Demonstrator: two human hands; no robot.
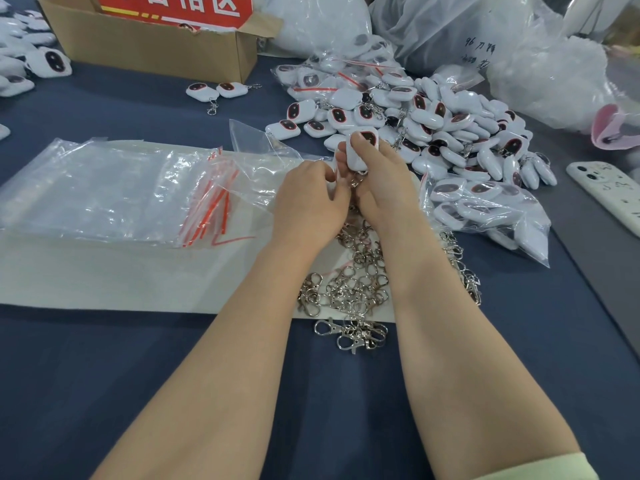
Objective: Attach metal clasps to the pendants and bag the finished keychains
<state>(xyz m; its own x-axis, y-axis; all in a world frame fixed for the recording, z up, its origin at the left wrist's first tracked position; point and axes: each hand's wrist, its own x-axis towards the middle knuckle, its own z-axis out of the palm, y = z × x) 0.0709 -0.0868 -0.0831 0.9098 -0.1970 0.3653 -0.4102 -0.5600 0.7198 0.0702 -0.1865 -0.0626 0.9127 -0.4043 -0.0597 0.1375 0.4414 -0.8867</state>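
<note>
My right hand [382, 178] grips a white pendant [362, 150] with a dark red-rimmed oval face, held upright in the middle of the table. A metal clasp [356, 180] hangs at the pendant's lower end, between both hands. My left hand [311, 199] has its fingers curled and pinches at that clasp. A heap of loose silver clasps [353, 289] lies under my forearms. A big pile of white pendants [450, 126] spreads beyond my hands to the right. Clear zip bags with red strips [121, 192] lie stacked to the left.
A cardboard box [156, 46] with a red sign stands at the back left. Two finished keychains [216, 91] lie in front of it. Bagged pendants [491, 206] sit at the right, a phone [609, 192] at the right edge, large plastic sacks [485, 36] at the back.
</note>
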